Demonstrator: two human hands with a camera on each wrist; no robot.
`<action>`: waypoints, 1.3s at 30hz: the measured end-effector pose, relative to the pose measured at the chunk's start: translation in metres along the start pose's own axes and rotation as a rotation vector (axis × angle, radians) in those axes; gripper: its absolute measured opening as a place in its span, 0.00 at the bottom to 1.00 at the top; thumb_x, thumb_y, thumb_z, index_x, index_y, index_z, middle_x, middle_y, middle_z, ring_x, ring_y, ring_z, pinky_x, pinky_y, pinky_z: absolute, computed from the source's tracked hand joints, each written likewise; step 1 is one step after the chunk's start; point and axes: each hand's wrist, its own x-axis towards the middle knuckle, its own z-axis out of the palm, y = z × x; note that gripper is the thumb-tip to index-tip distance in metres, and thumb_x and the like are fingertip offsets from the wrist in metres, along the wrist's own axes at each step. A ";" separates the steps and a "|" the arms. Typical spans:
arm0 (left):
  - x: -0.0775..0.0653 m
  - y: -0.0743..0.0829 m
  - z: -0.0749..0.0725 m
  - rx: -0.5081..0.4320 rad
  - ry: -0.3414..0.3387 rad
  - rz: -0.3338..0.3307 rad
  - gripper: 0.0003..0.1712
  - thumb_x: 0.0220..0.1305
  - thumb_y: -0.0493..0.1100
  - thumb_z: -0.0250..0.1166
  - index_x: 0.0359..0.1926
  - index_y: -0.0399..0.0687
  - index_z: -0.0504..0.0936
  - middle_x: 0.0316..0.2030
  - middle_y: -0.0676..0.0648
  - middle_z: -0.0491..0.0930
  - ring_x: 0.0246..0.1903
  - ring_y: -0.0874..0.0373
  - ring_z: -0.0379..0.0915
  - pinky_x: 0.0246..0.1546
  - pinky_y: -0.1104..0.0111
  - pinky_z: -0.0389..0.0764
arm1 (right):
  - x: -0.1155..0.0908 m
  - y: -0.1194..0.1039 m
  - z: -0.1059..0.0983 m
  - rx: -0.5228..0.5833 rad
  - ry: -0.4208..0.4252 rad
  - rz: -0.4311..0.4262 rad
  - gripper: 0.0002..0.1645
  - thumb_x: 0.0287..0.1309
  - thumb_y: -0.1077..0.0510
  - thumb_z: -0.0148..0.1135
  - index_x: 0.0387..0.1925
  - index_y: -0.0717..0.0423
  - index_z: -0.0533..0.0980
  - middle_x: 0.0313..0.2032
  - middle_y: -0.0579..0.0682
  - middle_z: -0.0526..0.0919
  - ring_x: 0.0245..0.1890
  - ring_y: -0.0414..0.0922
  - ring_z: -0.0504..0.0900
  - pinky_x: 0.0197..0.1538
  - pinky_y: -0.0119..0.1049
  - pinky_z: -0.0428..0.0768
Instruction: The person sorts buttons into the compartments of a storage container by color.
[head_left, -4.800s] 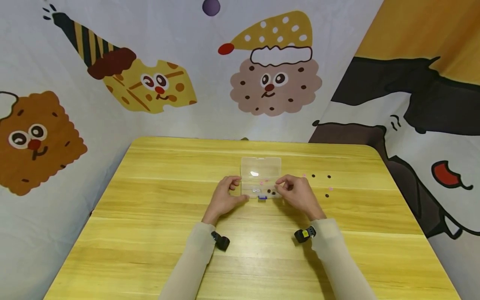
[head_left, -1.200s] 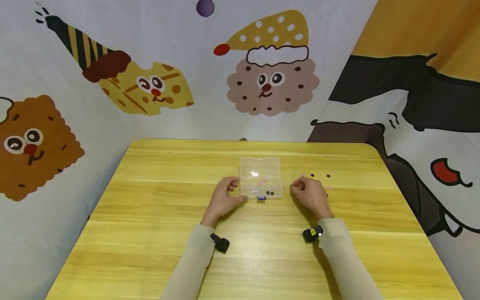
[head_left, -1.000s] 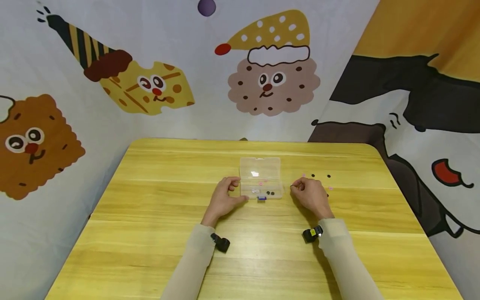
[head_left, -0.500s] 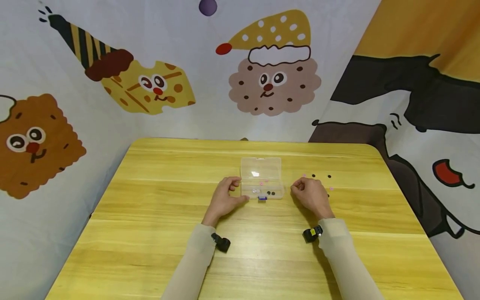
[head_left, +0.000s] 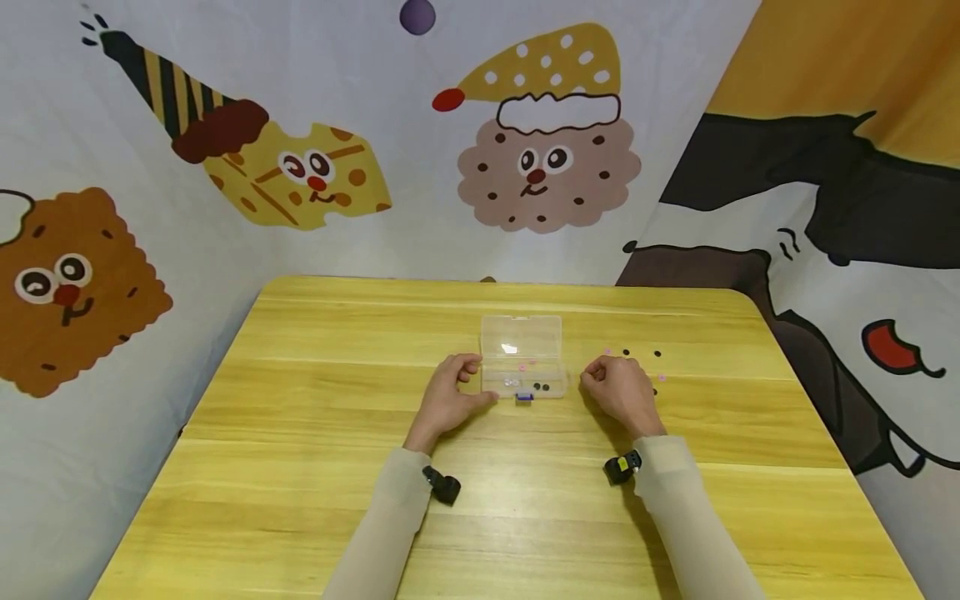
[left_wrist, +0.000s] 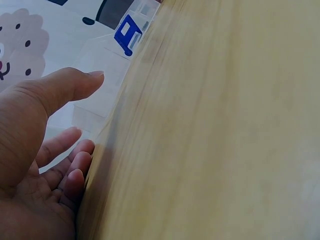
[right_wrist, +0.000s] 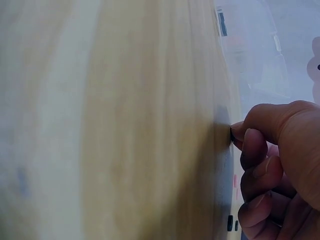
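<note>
A clear plastic box (head_left: 522,337) lies with its lid raised on the table. Its tray holds two black discs, pink pieces and clear pieces; a blue latch (left_wrist: 128,35) is on its front edge. My left hand (head_left: 448,400) holds the box's left end, thumb at the front corner and index finger near the hinge, other fingers loosely bent. Just right of the box, low over the table, my right hand (head_left: 621,392) pinches a small black disc (right_wrist: 232,134), perhaps a button, between thumb and index finger. Its remaining fingers are curled; in the head view the fingertips hide the disc.
Beyond and beside my right hand lie loose black discs (head_left: 657,353) and pink pieces (head_left: 662,378) on the wooden table (head_left: 315,500). A white cloth (head_left: 420,200) with cartoon prints hangs behind the table's far edge.
Since the oldest frame, my right hand has moved right, from the tray's right end to the table beside it, with the disc. Over the last second both hands stay nearly still.
</note>
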 end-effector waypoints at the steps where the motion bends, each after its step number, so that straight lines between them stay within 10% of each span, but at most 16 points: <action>1: 0.000 0.000 0.000 0.000 0.001 -0.001 0.39 0.52 0.46 0.81 0.65 0.49 0.77 0.51 0.47 0.77 0.48 0.52 0.69 0.53 0.60 0.72 | 0.000 0.000 0.000 -0.002 0.002 -0.004 0.11 0.66 0.54 0.61 0.38 0.54 0.86 0.32 0.51 0.88 0.25 0.42 0.81 0.30 0.38 0.78; 39: 0.000 0.001 -0.001 0.010 0.003 0.007 0.40 0.52 0.46 0.81 0.65 0.48 0.76 0.51 0.46 0.77 0.48 0.52 0.69 0.53 0.60 0.73 | -0.001 0.001 0.000 0.155 0.027 -0.019 0.13 0.65 0.50 0.64 0.39 0.53 0.87 0.29 0.50 0.86 0.24 0.43 0.78 0.30 0.36 0.75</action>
